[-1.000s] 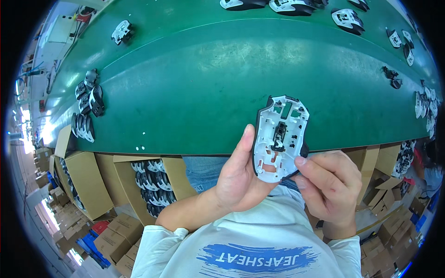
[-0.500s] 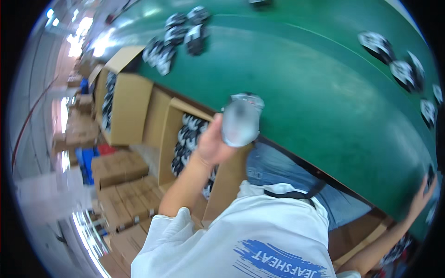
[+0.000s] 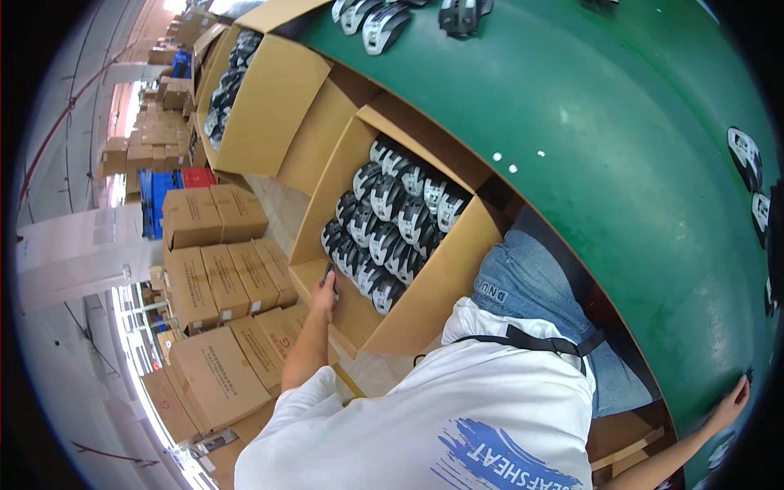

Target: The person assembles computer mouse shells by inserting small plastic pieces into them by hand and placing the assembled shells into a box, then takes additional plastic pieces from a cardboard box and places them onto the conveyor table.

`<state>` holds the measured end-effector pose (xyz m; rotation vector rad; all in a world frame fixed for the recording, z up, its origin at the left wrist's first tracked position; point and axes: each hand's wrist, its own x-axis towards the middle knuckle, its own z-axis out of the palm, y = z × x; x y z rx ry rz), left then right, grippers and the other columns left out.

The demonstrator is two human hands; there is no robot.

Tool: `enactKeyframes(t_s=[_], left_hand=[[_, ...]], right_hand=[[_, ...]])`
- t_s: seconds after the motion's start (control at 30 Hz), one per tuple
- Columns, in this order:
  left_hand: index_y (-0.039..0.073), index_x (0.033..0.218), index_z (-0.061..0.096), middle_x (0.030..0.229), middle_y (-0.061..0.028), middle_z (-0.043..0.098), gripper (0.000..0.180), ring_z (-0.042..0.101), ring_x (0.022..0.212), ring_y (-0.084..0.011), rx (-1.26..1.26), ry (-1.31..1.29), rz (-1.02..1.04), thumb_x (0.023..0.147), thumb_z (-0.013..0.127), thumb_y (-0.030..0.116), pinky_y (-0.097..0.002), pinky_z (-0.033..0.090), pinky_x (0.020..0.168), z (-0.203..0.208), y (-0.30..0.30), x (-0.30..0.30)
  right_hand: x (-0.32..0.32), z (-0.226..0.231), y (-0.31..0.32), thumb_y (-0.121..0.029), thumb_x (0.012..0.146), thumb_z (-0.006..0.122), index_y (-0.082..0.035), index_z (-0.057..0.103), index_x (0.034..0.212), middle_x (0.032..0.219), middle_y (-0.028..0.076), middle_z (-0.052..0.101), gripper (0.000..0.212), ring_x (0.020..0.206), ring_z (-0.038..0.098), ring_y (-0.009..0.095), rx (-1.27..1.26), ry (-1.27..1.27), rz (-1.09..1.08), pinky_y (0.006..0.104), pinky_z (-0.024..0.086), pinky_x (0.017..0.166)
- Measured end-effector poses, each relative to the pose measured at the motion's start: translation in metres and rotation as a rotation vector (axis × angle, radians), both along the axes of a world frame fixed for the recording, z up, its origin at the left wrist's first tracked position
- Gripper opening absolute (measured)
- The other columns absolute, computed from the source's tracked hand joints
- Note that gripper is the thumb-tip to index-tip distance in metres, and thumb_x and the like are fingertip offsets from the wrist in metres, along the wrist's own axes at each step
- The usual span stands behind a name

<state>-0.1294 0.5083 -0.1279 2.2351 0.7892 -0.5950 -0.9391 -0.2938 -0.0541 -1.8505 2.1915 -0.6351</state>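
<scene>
My left hand (image 3: 324,298) reaches into an open cardboard box (image 3: 441,304) beside the table. Its fingers are closed on a thin dark piece (image 3: 335,283), seen edge-on, at the near left end of the box. Rows of curved black-and-white moulded shells (image 3: 385,237) fill most of that box, right beside the hand. Far off to the right, my right hand (image 3: 733,402) rests at the green table with fingers bent together. A small dark thing (image 3: 750,374) shows at its fingertips, too small to name.
More shells lie on the green table (image 3: 555,106), at the far side (image 3: 385,28) and right rim (image 3: 744,155). Small white bits (image 3: 513,169) dot its near edge. Another open box of shells (image 3: 273,98) stands farther left. Closed cartons (image 3: 216,371) are stacked on the left.
My left hand has moved from above the table edge down into the box, with the grey-white piece it carried now edge-on. The view has swung left. My right hand stays at the right.
</scene>
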Motion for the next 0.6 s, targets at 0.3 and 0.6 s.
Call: enactKeyframes(t_s=[0.3, 0.6], left_hand=[[0.002, 0.15, 0.056, 0.15, -0.0323, 0.054, 0.07, 0.053, 0.14, -0.0467, 0.657, -0.362, -0.03, 0.092, 0.073, 0.037, -0.0496, 0.042, 0.118, -0.029, -0.041, 0.033], [-0.002, 0.144, 0.056, 0.14, -0.0159, 0.06, 0.041, 0.059, 0.125, -0.0237, -0.061, -1.134, -0.255, 0.105, 0.061, 0.008, -0.0376, 0.047, 0.109, 0.084, -0.22, 0.129]], right_hand=[[-0.044, 0.011, -0.03, -0.031, 0.108, 0.067, -0.006, 0.067, 0.142, 0.127, 0.01, 0.072, 0.043, 0.116, 0.065, 0.018, -0.001, -0.084, 0.11, 0.0304, 0.047, 0.105], [0.061, 0.012, 0.05, -0.031, 0.109, 0.067, -0.001, 0.068, 0.123, 0.11, 0.006, 0.07, 0.033, 0.101, 0.063, 0.017, -0.066, -0.093, 0.123, 0.0305, 0.051, 0.094]])
